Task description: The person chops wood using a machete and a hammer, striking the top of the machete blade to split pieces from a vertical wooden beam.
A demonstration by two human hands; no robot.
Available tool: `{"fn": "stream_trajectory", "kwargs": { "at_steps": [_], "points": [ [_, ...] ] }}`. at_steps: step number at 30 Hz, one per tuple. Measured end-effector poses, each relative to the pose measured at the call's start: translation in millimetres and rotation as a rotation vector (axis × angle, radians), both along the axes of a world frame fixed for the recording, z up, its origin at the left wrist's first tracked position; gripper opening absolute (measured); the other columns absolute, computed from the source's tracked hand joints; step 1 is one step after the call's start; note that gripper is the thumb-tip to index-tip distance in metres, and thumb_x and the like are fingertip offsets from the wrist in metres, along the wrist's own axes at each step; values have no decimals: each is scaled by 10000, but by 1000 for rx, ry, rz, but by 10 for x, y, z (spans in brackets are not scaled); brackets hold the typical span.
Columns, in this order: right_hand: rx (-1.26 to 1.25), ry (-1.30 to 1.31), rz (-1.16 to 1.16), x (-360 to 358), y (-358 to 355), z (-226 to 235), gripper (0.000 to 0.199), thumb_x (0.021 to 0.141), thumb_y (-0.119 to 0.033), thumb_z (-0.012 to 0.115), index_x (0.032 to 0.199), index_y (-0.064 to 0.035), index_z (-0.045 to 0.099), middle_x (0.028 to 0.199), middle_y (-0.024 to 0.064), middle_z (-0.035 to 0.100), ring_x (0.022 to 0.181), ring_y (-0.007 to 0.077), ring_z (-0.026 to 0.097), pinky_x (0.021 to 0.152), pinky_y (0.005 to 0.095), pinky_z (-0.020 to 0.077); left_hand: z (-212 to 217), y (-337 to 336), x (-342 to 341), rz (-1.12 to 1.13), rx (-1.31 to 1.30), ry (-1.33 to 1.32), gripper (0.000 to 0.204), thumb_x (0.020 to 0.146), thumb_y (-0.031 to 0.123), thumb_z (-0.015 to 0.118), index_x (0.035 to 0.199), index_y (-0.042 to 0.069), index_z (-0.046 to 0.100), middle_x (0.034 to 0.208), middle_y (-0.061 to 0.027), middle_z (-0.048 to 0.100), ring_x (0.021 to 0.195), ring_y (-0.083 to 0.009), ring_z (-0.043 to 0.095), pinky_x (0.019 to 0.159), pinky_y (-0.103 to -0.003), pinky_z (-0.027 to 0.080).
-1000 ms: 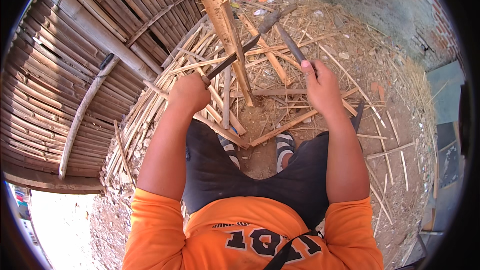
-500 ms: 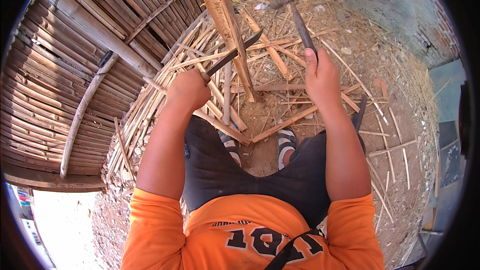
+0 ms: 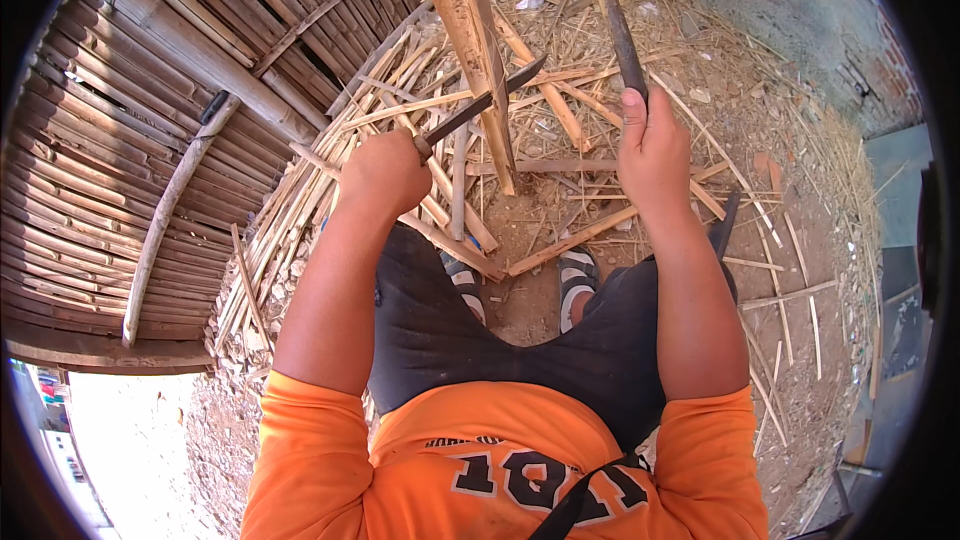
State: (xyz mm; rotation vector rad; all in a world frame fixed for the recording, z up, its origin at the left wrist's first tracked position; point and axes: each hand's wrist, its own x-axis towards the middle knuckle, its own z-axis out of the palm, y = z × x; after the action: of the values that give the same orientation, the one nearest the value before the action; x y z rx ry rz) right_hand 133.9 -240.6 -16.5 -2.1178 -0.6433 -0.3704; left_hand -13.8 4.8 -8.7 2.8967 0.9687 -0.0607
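My left hand (image 3: 388,168) is closed round the handle of a long dark machete (image 3: 480,108). Its blade slants up to the right and crosses a tall split piece of bamboo (image 3: 466,25), apparently set into it; the far side of the blade shows past the wood. The bamboo stands roughly upright, its narrow lower end towards the ground in front of me. In my right hand (image 3: 652,152) is a hammer (image 3: 625,40), gripped by its dark handle with the thumb along it. The hammer's head is raised, to the right of the bamboo and apart from it.
Split strips and sticks (image 3: 575,238) lie scattered over the dirt ground, thickest at the left. A bamboo-slat wall (image 3: 90,200) leans in on the left; a brick and plaster wall (image 3: 790,30) stands at the far right. My sandalled feet (image 3: 577,285) are close to the sticks.
Both hands, the machete, bamboo and hammer appear slightly further right in view. The hammer's head is a little higher, and its handle stays in my right hand.
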Motion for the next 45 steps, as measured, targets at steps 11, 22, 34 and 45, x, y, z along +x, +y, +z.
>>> {"fn": "stream_trajectory", "kwargs": {
  "at_steps": [11,22,34,45],
  "points": [
    [-22,-12,-1,34,16,-74,432,1066,-410,469,963,-3,569,696,227,623,704,459,641,641,555,472,114,-69,50,25,-48,43,284,913,215,589,1093,49,732,1065,-205,734,1015,-370,710,878,-482,568],
    [-175,-17,55,88,-6,-335,416,1057,-399,499,960,-3,583,664,220,620,638,446,633,582,528,476,135,-69,92,28,-29,52,274,892,153,580,1099,105,754,1071,-189,736,1028,-351,711,886,-464,572],
    [-305,93,92,164,42,-435,405,1050,-397,508,979,-6,587,681,220,636,679,438,652,624,539,489,141,-49,107,28,-34,48,266,887,174,595,1074,71,753,1077,-198,734,1021,-360,709,887,-463,569],
    [-305,77,59,128,54,-421,349,1062,-350,492,1041,-9,558,724,230,656,695,432,670,616,542,499,85,-8,132,23,-1,51,267,883,194,614,1052,32,742,1077,-201,733,1018,-369,708,884,-465,569]
  ]
}}
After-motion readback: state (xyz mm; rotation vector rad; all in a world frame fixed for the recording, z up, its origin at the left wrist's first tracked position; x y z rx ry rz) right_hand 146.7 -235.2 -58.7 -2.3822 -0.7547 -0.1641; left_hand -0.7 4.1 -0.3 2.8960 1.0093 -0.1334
